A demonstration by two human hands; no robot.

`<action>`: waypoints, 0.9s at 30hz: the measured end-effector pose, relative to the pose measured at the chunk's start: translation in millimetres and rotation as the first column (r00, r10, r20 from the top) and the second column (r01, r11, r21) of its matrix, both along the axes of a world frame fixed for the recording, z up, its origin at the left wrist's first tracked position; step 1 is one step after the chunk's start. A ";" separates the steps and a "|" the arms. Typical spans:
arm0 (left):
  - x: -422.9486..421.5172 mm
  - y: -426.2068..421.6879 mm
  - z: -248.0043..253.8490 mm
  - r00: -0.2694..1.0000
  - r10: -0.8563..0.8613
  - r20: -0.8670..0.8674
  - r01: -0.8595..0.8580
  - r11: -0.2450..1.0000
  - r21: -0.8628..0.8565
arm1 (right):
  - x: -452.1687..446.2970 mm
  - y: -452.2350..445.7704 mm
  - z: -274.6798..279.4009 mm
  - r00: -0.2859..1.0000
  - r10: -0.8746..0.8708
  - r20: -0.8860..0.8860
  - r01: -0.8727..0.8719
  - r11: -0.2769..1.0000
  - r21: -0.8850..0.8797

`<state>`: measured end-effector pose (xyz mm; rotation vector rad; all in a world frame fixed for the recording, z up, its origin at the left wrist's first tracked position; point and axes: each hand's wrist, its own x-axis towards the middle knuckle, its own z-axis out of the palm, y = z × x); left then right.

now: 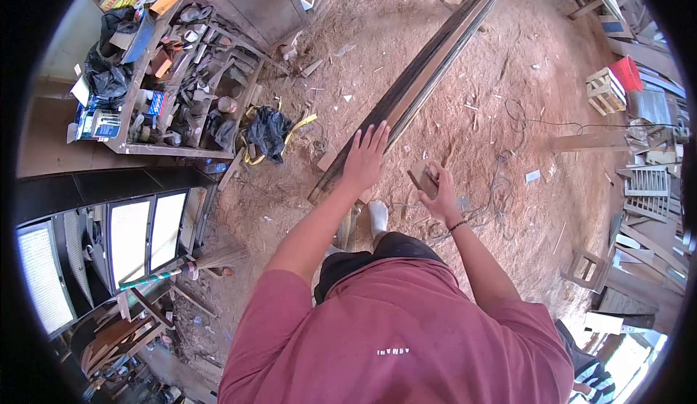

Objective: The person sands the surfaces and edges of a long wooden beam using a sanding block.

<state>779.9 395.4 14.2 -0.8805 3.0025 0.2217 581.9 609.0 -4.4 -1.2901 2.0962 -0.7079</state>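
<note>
A long, narrow wooden plank (pixel 430 74) runs diagonally from below my hands to the far upper right, with dark boards alongside it. My left hand (pixel 365 158) lies on the near end of the plank, its fingers stretched out flat. Off to the right of the plank, my right hand (pixel 441 197) grips a small brown wooden block (pixel 421 177) between thumb and fingers. The block is held apart from the plank, and its underside is hidden.
Cluttered shelves (pixel 196 77) with tools stand at the left. A black plastic bag (pixel 268 132) lies near them. A loose cable (pixel 501 182) coils over the dusty floor. At the right are a red bucket (pixel 626 74), a wooden crate (pixel 605 92) and stacked timber.
</note>
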 end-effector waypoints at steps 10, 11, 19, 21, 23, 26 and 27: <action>-2.3 4.2 -9.4 0.991 0.132 -0.016 -0.130 0.988 0.088 | -3.1 -7.1 13.4 0.998 -0.057 0.014 0.057 0.998 -0.004; 12.1 13.1 -8.1 0.992 0.126 -0.015 -0.123 0.984 0.128 | 0.6 -12.7 14.8 0.999 -0.041 -0.010 0.041 0.999 -0.019; 142.5 100.7 -3.2 0.966 0.244 -0.085 -0.234 0.967 0.104 | 58.2 -75.9 28.9 0.984 0.179 -0.024 -0.181 0.966 -0.183; 176.7 120.0 0.2 0.958 0.268 -0.100 -0.263 0.963 0.058 | 82.3 -89.8 36.8 0.967 0.248 -0.055 -0.254 0.952 -0.174; 207.7 137.4 11.2 0.956 0.293 -0.008 -0.289 0.947 0.139 | 107.1 -100.0 46.8 0.933 0.339 -0.124 -0.357 0.917 -0.176; 255.1 164.0 12.1 0.951 0.307 -0.019 -0.305 0.950 0.069 | 144.0 -108.6 28.8 0.907 0.369 -0.202 -0.413 0.872 -0.263; 270.3 173.5 14.1 0.947 0.321 -0.019 -0.319 0.945 0.068 | 155.9 -108.5 29.8 0.902 0.381 -0.202 -0.425 0.866 -0.265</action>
